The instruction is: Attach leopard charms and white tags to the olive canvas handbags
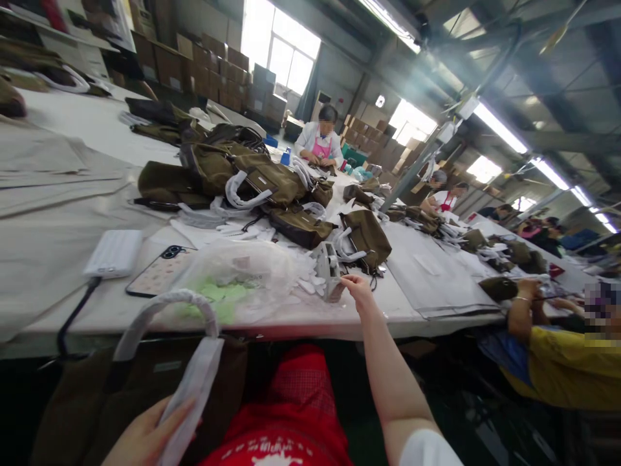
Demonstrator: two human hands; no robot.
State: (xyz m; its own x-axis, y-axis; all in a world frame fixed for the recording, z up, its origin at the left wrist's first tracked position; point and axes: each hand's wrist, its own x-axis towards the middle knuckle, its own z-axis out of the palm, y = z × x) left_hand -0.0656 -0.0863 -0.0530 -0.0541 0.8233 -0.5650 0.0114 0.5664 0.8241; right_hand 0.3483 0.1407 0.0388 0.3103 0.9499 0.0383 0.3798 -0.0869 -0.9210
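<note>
My left hand [158, 424] is closed around a white-wrapped handle strap [194, 391] of a dark olive bag [97, 401] that hangs below the table's front edge. The bag's other wrapped handle [169, 299] arches up in front of the table. At the edge of a grey tape dispenser [326, 268], my right hand [358, 292] has its thumb and finger pinched together; whatever is between them is too small to make out. Beside the dispenser lie a clear plastic bag [252, 265] with bright green pieces under it and several small white pieces [310, 283].
Olive bags [218, 168] with wrapped handles are heaped across the white table [412, 330]. A phone [158, 268] and a white power bank [114, 252] with a black cable lie at the left. Co-workers sit opposite, and one in yellow [572, 362] works at the right.
</note>
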